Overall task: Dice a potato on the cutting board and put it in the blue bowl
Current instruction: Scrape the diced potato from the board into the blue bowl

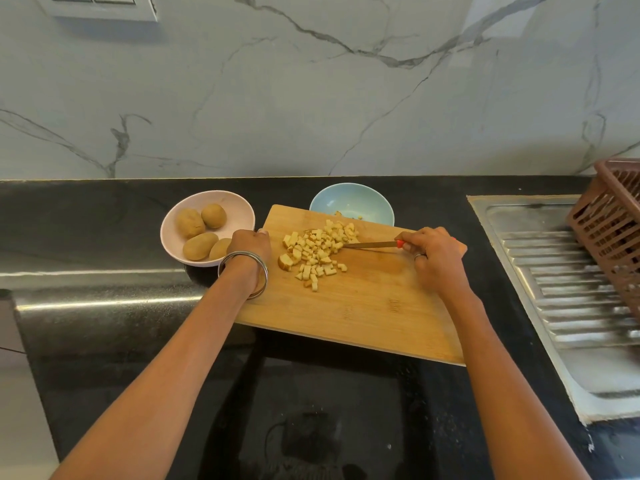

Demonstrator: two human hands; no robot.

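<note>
Potato fully cut: dice sit in a loose heap on the far-left part of the board, with one larger skin-on end piece at the heap's near-left edge. Blue bowl stands just behind the board's far edge, directly beyond the heap; a few bits already lie in it. Board's far edge appears to overlap or touch the bowl rim; cannot tell which. Right hand is closed round the red handle of a knife; blade lies nearly flat, long axis running right-to-left, tip buried in the right side of the heap. Left hand has its fingers curled over the board's left edge, gripping it; bangles on that wrist. Judgement: dicing done, transfer to bowl under way or about to start. Key relation: heap lies left of the knife hand and the bowl lies beyond the heap, so the blade, set crosswise to that line, is placed to sweep the dice toward the far edge while the left hand steadies or tips the board. Right hand is the working one; left is nearer the heap but occupied. Risk: dice spilling past the bowl's sides. Pink bowl of whole potatoes sits left of the board, touching or nearly touching the left hand.
</note>
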